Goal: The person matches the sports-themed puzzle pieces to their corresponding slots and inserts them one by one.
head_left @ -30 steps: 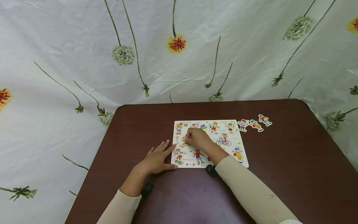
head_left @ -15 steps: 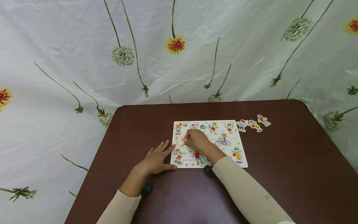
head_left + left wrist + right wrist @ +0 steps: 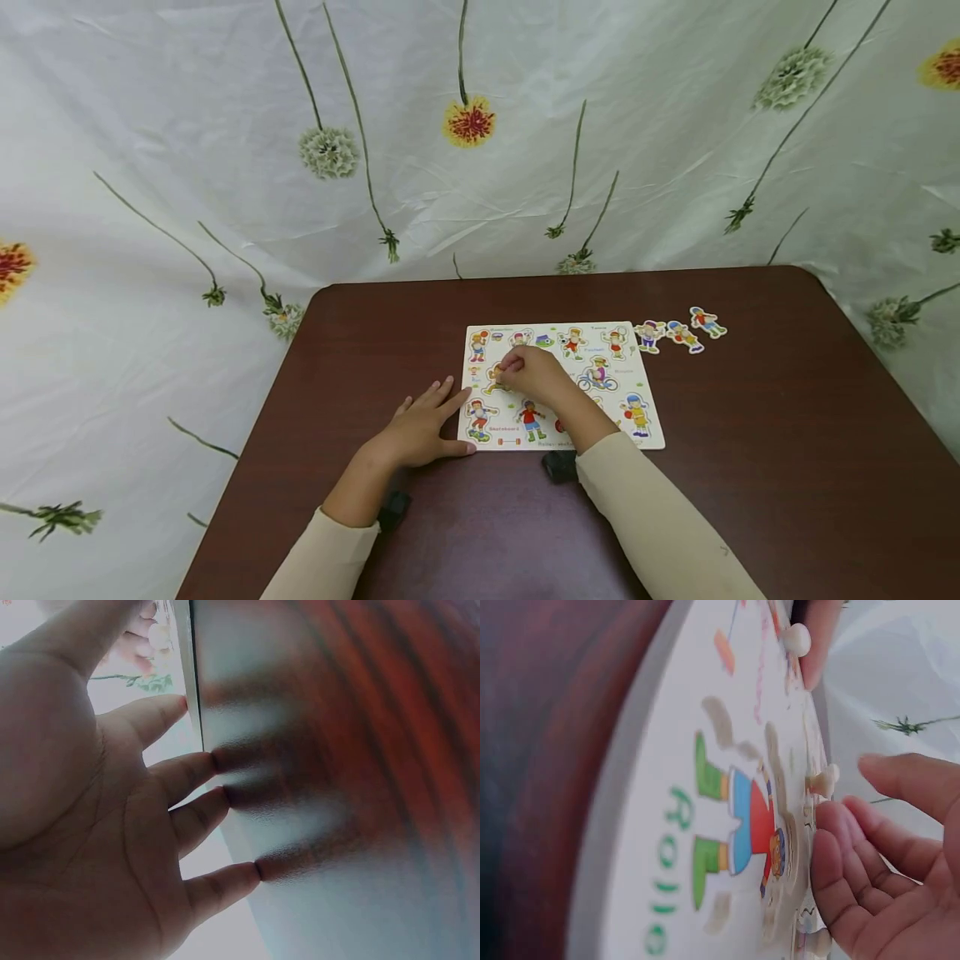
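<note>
A white puzzle board (image 3: 649, 375) with knobbed figure pieces lies on the table. My left hand (image 3: 425, 425) is spread at its left edge, fingers straight. The left wrist view shows those fingertips (image 3: 246, 874) down on the dark tabletop. Over the board's left half is my right hand (image 3: 538, 375), beside a yellowish figure piece (image 3: 495, 380). In the right wrist view, a small gap parts its forefinger from a pale knob (image 3: 825, 780). The other fingers (image 3: 829, 862) are loosely bent low against the board. An empty-looking recess surrounds the printed roller-skating figure (image 3: 754, 825).
Three loose figure pieces lie by the board's upper right corner: one in purple (image 3: 650, 336), a middle one (image 3: 684, 337) and one in blue (image 3: 707, 322). The brown table (image 3: 787, 467) meets a flowered cloth (image 3: 660, 167) behind.
My right hand has stayed over the same piece, and its fingers have loosened and lifted slightly from it. The left hand has not moved.
</note>
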A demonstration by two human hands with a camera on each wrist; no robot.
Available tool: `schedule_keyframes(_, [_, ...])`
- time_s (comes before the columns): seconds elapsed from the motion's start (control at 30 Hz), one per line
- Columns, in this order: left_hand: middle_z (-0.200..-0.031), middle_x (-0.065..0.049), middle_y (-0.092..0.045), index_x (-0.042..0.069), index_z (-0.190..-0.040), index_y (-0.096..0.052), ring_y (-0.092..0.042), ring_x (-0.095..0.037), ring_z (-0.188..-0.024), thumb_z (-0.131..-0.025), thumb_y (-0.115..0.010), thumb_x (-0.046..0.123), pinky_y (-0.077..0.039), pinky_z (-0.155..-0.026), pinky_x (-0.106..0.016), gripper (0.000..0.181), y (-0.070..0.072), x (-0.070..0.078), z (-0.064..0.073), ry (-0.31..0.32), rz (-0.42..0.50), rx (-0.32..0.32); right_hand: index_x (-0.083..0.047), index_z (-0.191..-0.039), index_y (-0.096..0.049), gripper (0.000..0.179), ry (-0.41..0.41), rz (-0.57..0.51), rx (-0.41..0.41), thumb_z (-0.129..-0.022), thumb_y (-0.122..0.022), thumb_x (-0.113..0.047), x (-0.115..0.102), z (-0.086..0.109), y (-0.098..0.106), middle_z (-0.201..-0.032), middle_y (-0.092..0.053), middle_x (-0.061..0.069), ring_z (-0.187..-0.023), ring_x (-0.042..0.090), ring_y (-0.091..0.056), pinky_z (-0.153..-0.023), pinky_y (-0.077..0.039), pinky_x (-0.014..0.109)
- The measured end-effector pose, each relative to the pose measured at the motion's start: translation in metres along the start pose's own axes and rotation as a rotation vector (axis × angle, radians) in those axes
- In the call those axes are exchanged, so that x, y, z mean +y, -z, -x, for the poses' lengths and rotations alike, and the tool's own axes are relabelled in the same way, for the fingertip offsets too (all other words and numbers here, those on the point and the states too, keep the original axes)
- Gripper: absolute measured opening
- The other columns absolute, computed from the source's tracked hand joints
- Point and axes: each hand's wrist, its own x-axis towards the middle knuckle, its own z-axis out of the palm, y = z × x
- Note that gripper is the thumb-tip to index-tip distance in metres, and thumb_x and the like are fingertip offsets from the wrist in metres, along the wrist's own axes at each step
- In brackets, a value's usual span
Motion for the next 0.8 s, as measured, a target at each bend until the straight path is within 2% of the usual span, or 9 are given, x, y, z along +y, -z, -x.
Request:
schedule_keyframes(0.17, [-0.169, -0.013, -0.020, 0.025, -0.160, -0.033, -0.015, -0.035, -0.158, -0.087, -0.074, 0.054, -0.015, -0.121, -0.069, 0.089, 0.000, 0.000, 0.000, -0.002, -0.001, 0.003, -0.011, -0.120, -0.068, 0.026, 0.012, -0.132, 0.053, -0.098, -0.066, -0.025, 0.008, 0.004, 0.008, -0.110, -0.069, 0.004, -0.099, 0.018, -0.065, -0.087, -0.053, 0.037])
schedule_keyframes(0.4, [-0.170, -0.011, -0.018, 0.026, -0.161, -0.031, -0.014, -0.033, -0.159, -0.087, -0.073, 0.055, -0.014, -0.122, -0.068, 0.090, 0.000, 0.000, 0.000, 0.009, -0.009, -0.008, -0.009, -0.127, -0.065, 0.031, 0.018, -0.267, 0.133, -0.100, -0.064, -0.025, 0.023, 0.006, 0.034, -0.116, -0.067, 0.007, -0.104, 0.023, -0.064, -0.086, -0.053, 0.034])
schedule_keyframes(0.6, [-0.171, -0.011, -0.016, 0.027, -0.161, -0.030, -0.013, -0.033, -0.159, -0.087, -0.073, 0.056, -0.013, -0.122, -0.068, 0.090, 0.000, -0.002, 0.000, 0.010, -0.009, -0.008, -0.007, -0.129, -0.063, 0.033, -0.001, -0.294, 0.182, -0.101, -0.062, -0.025, 0.039, 0.007, 0.058, -0.120, -0.064, 0.010, -0.108, 0.025, -0.062, -0.090, -0.050, 0.034])
schedule_keyframes(0.8, [-0.171, -0.011, -0.017, 0.027, -0.161, -0.030, -0.013, -0.034, -0.159, -0.087, -0.073, 0.056, -0.013, -0.121, -0.069, 0.090, -0.001, -0.002, -0.001, 0.006, -0.006, -0.007, -0.004, -0.131, -0.062, 0.035, -0.034, -0.271, 0.256, -0.102, -0.061, -0.024, 0.059, 0.010, 0.083, -0.121, -0.064, 0.013, -0.109, 0.025, -0.061, -0.088, -0.049, 0.030])
